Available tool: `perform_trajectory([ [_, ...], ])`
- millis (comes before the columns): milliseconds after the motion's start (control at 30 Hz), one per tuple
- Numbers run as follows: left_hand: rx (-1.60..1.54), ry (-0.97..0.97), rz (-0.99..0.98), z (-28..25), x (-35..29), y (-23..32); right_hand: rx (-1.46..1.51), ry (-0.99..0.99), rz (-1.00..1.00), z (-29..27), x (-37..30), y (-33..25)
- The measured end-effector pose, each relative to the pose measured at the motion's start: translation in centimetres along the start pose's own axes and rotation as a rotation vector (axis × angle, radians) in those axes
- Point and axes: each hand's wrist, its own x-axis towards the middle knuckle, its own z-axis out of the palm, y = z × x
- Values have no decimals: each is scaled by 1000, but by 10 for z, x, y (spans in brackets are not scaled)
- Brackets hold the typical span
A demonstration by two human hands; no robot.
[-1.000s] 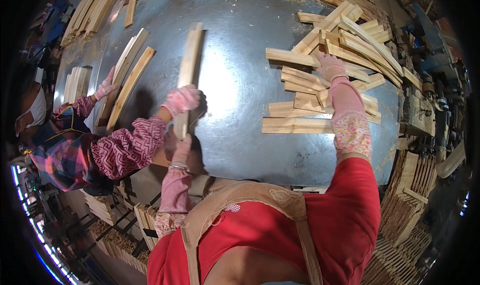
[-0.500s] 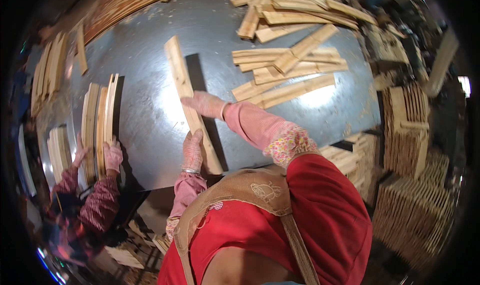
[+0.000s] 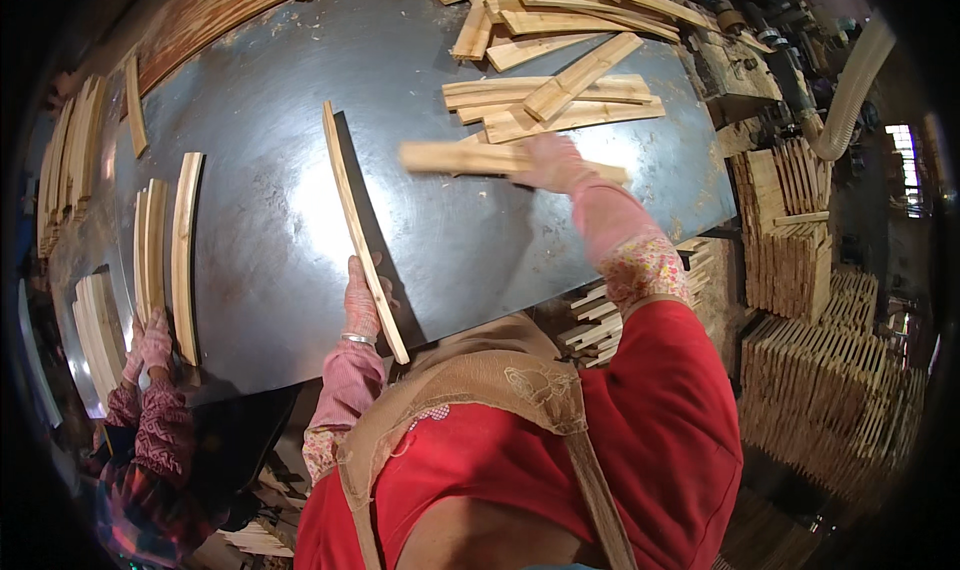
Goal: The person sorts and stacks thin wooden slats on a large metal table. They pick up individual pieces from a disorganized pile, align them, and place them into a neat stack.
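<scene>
The narrow strip [image 3: 353,220] is standing on edge on the metal tabletop [image 3: 270,230], near end close to the apron [image 3: 470,380]. Left hand [image 3: 362,295] is closed round its lower part, digits showing on both sides. Right hand [image 3: 556,164] is gripping a second strip [image 3: 450,158] around mid-length — bit blurry, so I can't tell the exact finger placement. I'd keep the left grip low and steady so that thin edge doesn't tip, and hold the other near its balance point. Wood's pale, long and flat, some pieces streaky; the tabletop's smooth, shiny grey with scuffs. Loose pile [image 3: 590,75] lies crisscrossed just beyond the right hand — and a co-worker's hands [image 3: 150,345] are on more strips off left.
</scene>
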Motion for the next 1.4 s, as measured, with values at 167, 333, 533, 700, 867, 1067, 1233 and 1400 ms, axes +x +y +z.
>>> perform_trajectory([
  [167, -200, 122, 41, 49, 62, -60, 580, -285, -50, 12, 14, -154],
  [333, -454, -26, -173, 109, 39, -14, 395, -85, -208, -12, 8, -63],
  [533, -541, -41, -177, 148, 46, -9, -267, 400, -48, -37, 97, 216],
  [700, -486, -38, -118, 168, 46, -14, -406, -32, -214, -93, 143, 198],
  [867, -473, -185, -80, 178, 47, -13, -163, -70, -317, -119, 148, 69],
  [1067, -684, -59, -36, 244, 73, -27, 614, -298, -153, -31, 113, -70],
  [1233, -831, -189, -51, 214, 64, -24, 159, 210, -485, -37, 90, 49],
  [1400, -765, -174, -52, 197, 59, -19, -155, 96, 32, -48, 101, 203],
])
